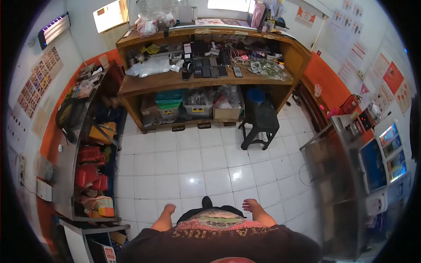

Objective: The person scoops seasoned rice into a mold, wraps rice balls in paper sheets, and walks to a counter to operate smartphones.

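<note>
My left hand [169, 208] hangs beside my body over the white tiled floor [173, 166], holding nothing that I can see. On the other side, my right hand [250, 205] is also empty, its fingers loosely apart. Neither hand touches anything. Ahead of me stands a wooden counter [206, 85]. Several mobile phones [206, 70] lie in rows on it, with a single phone [237, 72] apart to the right. Clear plastic bags [154, 65] lie left of them, and tangled white cables [237, 55] lie behind on the right.
A black plastic stool [262, 120] stands at the counter's right front. Storage bins [196, 105] and a cardboard box [226, 113] sit on its lower shelf. Along the left wall runs a metal table [72, 175] with red packages [87, 173] beneath. Another table [340, 131] stands right, near a fire extinguisher [350, 105].
</note>
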### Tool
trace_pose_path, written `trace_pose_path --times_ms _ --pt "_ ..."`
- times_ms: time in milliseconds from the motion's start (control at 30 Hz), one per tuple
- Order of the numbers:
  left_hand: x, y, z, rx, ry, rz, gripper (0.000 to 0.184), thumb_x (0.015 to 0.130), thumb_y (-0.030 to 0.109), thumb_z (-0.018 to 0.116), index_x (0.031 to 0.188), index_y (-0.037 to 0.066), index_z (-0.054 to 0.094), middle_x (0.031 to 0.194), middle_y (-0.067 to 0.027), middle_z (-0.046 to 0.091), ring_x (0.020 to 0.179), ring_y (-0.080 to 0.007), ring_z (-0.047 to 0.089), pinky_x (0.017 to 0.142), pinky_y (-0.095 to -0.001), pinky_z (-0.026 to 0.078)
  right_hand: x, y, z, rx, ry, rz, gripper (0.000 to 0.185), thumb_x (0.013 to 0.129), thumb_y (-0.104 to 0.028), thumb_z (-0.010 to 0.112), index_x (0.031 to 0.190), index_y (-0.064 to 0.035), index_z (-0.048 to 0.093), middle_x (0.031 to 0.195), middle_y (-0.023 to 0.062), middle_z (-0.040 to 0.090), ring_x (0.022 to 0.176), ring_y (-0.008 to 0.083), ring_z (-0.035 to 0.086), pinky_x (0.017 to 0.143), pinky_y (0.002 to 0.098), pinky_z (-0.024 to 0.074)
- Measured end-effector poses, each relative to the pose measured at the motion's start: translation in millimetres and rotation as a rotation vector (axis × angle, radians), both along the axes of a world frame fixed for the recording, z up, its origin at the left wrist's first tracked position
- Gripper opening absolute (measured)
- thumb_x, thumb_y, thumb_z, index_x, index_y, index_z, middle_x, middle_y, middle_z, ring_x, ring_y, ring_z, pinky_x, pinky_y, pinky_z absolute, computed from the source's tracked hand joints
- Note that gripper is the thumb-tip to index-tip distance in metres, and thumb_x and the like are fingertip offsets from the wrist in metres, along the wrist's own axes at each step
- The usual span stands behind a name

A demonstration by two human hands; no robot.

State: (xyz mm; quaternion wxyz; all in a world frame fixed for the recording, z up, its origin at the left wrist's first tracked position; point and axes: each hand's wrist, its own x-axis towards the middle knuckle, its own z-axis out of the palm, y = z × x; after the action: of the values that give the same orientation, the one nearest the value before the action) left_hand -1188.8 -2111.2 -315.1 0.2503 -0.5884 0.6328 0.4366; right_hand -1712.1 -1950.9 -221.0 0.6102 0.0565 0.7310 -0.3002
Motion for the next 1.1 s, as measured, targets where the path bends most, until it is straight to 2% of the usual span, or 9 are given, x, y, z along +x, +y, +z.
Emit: trace_pose_path --times_ms 67,100,133,167,233,433,633,833,1100 --pt "-49.2 -101.9 -3.9 -0.386 0.088 -0.231 0.037 0.087 0.031 0.051 0.100 0.004 0.073 0.114 -0.0221 0.066 0.108 -0.0383 0.062 0.096 -0.0477 0.047 -18.7 -47.0 8.3 -0.061 0.018 -0.025 0.029 0.094 -0.020 0.056 0.119 -0.0054 0.056 0.112 0.0149 0.064 0.098 0.0319 0.064 0.081 0.0449 0.0553" --pt "-77.8 -147.4 3.2 -0.469 0.153 -0.214 0.032 0.090 0.031 0.054 0.088 0.004 0.070 0.098 -0.0179 0.069 0.093 -0.0363 0.065 0.084 -0.0488 0.052 -27.6 -70.1 8.3 -0.132 0.027 -0.053 0.030 0.094 -0.020 0.056 0.120 -0.0051 0.056 0.113 0.0144 0.063 0.100 0.0323 0.064 0.083 0.0454 0.0553" --pt "-106.6 -190.3 18.6 -0.558 0.216 -0.277 0.036 0.090 0.033 0.056 0.102 0.001 0.069 0.110 -0.0195 0.067 0.105 -0.0346 0.063 0.092 -0.0451 0.050 -37.6 -91.1 15.3 -0.120 0.067 -0.115 0.030 0.094 -0.019 0.056 0.120 -0.0042 0.056 0.112 0.0148 0.063 0.099 0.0321 0.064 0.081 0.0449 0.0553" --pt "-137.1 -230.8 44.6 -0.412 0.353 0.106 0.049 0.086 0.036 0.060 0.123 0.004 0.063 0.120 -0.0201 0.065 0.113 -0.0365 0.060 0.098 -0.0425 0.048 -50.1 -105.2 8.3 -0.108 0.059 -0.109 0.030 0.094 -0.019 0.056 0.120 -0.0042 0.056 0.112 0.0148 0.063 0.099 0.0321 0.064 0.081 0.0449 0.0553" --pt "-197.4 -313.8 95.9 -0.407 0.475 0.242 0.049 0.085 0.032 0.067 0.126 0.005 0.061 0.121 -0.0181 0.064 0.114 -0.0340 0.061 0.097 -0.0400 0.049 -80.8 -127.0 -15.8 -0.064 0.095 -0.180 0.029 0.093 -0.020 0.057 0.118 -0.0060 0.054 0.105 0.0128 0.065 0.092 0.0306 0.066 0.075 0.0453 0.0550" --pt "-333.9 -578.4 151.5 -0.744 0.700 0.162 0.052 0.081 0.025 0.071 0.125 0.001 0.054 0.126 -0.0197 0.058 0.119 -0.0341 0.055 0.103 -0.0412 0.043 -163.0 -206.1 -48.6 0.152 0.070 -0.121 0.029 0.093 -0.019 0.053 0.118 -0.0060 0.052 0.107 0.0149 0.063 0.086 0.0323 0.064 0.068 0.0443 0.0528" --pt "-441.5 -809.5 204.9 -0.937 0.572 0.117 0.062 0.083 0.029 0.070 0.133 0.001 0.045 0.140 -0.0203 0.045 0.130 -0.0392 0.042 0.108 -0.0456 0.037 -231.1 -381.6 -74.7 0.033 0.038 -0.526 0.031 0.092 -0.018 0.052 0.119 -0.0031 0.052 0.100 0.0146 0.062 0.076 0.0301 0.062 0.060 0.0420 0.0512" --pt "-485.0 -903.5 175.8 -1.017 0.323 0.128 0.074 0.085 0.040 0.065 0.143 0.003 0.037 0.142 -0.0230 0.041 0.133 -0.0419 0.036 0.109 -0.0490 0.034 -288.9 -602.7 -14.7 -0.159 0.063 -0.175 0.028 0.092 -0.019 0.055 0.117 -0.0074 0.059 0.113 0.0106 0.065 0.093 0.0261 0.064 0.079 0.0397 0.0538" --pt "-500.1 -918.0 202.1 -0.991 0.161 0.077 0.072 0.087 0.047 0.061 0.144 0.007 0.043 0.130 -0.0227 0.046 0.120 -0.0385 0.044 0.100 -0.0476 0.041 -314.8 -730.4 66.9 -0.246 0.184 -0.170 0.022 0.090 -0.017 0.061 0.111 -0.0100 0.063 0.096 0.0041 0.070 0.081 0.0187 0.065 0.075 0.0354 0.0525"
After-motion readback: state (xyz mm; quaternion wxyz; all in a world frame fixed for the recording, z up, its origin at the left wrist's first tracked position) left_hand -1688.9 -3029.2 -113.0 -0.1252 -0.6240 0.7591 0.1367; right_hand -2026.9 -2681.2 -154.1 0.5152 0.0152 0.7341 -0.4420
